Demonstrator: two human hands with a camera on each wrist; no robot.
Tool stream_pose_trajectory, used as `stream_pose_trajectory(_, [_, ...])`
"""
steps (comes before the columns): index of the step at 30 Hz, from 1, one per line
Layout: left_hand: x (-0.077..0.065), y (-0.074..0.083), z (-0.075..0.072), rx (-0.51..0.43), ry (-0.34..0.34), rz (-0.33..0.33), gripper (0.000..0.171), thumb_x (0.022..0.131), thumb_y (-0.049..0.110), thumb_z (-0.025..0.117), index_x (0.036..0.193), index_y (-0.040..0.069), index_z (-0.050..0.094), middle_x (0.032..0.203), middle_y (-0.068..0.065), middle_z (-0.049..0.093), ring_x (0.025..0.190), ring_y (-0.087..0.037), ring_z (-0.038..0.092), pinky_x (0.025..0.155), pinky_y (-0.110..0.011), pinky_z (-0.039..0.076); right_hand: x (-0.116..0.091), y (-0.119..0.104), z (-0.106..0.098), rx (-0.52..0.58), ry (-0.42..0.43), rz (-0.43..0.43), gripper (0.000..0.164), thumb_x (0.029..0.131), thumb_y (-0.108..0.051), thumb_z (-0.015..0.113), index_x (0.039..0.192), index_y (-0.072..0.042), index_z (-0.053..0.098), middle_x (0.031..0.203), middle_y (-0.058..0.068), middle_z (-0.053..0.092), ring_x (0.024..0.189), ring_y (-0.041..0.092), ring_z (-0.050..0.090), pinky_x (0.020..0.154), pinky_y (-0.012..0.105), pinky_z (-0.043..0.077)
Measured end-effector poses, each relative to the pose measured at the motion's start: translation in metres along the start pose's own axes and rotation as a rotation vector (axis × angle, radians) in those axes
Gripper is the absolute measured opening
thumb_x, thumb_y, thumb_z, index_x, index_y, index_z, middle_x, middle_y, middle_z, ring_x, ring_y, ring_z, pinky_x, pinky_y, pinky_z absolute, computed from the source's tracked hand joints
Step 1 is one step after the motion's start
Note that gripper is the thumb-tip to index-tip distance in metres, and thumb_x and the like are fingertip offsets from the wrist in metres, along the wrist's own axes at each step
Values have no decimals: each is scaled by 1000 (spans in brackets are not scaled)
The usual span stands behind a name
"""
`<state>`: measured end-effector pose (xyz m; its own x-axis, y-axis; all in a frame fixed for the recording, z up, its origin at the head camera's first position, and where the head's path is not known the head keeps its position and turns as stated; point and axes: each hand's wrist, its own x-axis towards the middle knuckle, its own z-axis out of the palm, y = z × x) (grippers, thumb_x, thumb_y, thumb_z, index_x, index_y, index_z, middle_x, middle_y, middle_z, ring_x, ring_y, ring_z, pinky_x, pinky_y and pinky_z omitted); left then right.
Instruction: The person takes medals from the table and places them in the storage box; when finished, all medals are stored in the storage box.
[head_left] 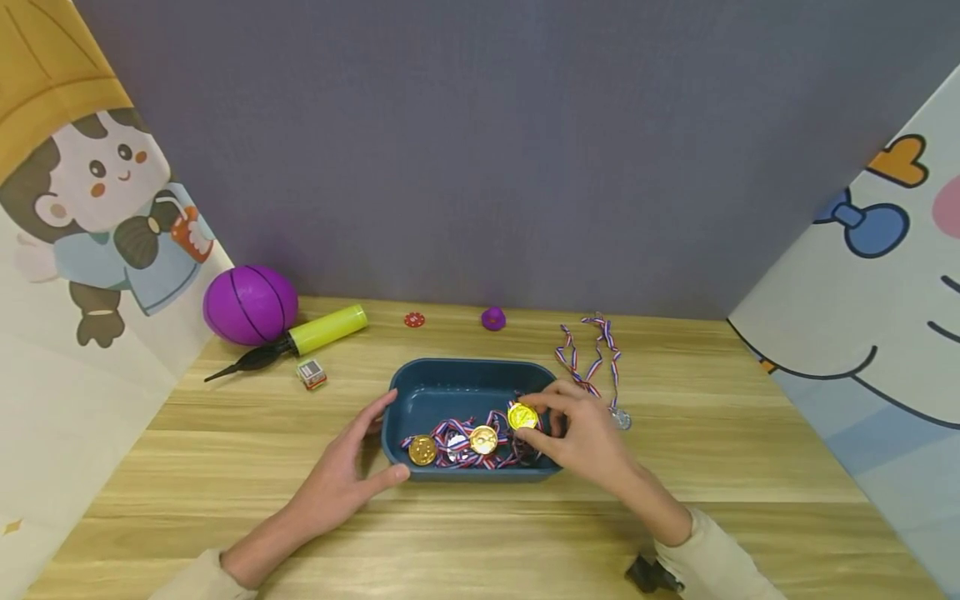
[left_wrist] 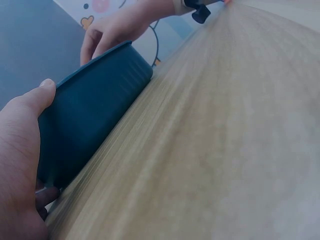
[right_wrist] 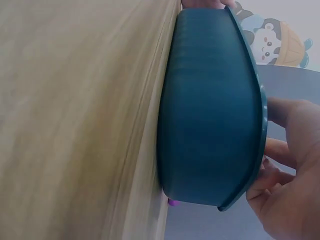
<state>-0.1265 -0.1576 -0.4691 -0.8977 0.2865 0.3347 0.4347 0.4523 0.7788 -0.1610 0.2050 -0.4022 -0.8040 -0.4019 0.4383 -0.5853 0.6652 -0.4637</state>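
Note:
A dark teal bin (head_left: 465, 385) stands mid-table with several gold medals (head_left: 483, 439) on striped ribbons lying in it. My left hand (head_left: 392, 437) grips the bin's left end, thumb on the front wall and fingers at the rim. In the left wrist view that left hand (left_wrist: 30, 150) clasps the bin (left_wrist: 95, 115). My right hand (head_left: 536, 414) pinches one gold medal (head_left: 522, 417) above the bin's right side. The right wrist view shows only the bin's outer wall (right_wrist: 210, 115) and my right hand's fingers (right_wrist: 285, 165) beside its rim.
Another medal with its striped ribbon (head_left: 592, 358) lies on the table right of the bin. At the back left are a purple ball (head_left: 250, 304), a yellow pump (head_left: 315, 332) and a small cube (head_left: 311, 373). A red disc (head_left: 414, 319) and purple piece (head_left: 492, 317) sit by the wall.

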Motion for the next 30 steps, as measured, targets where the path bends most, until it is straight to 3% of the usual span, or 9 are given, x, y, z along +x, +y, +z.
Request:
stream_pose_trajectory(6, [0,0,0,-2,0,-5,101,94,29,90,176,27,31,158,-14,61,139,-33,64,119,-69,45,0,-4,2,-54,-33,-8,40,85,-28,99,120,-12,86,96,-8,67,62,-3,36,54,21,35])
stream_pose_trajectory(12, [0,1,0,1,-1,-10,101,94,30,90,176,28,31,159,-13,60,139,-32,63,119,-68,44,-1,-6,3,-123,-63,-31,39,85,-34,99,117,-16,87,99,-10,69,63,-4,37,53,20,37])
stream_pose_trajectory(23, [-1,1,-1,-8,0,-5,101,94,28,90,176,28,31,157,-12,62,139,-32,63,119,-70,44,-2,-5,4,-161,-85,-64,45,82,-33,101,118,-10,88,79,-4,52,61,-1,26,55,19,27])
stream_pose_trajectory(30, [-1,1,-1,-12,-1,-3,101,94,27,90,176,28,31,157,-13,62,139,-32,63,119,-69,44,-3,-4,1,-144,-76,-76,41,84,-24,100,119,-7,87,81,-5,54,63,-3,29,54,19,30])
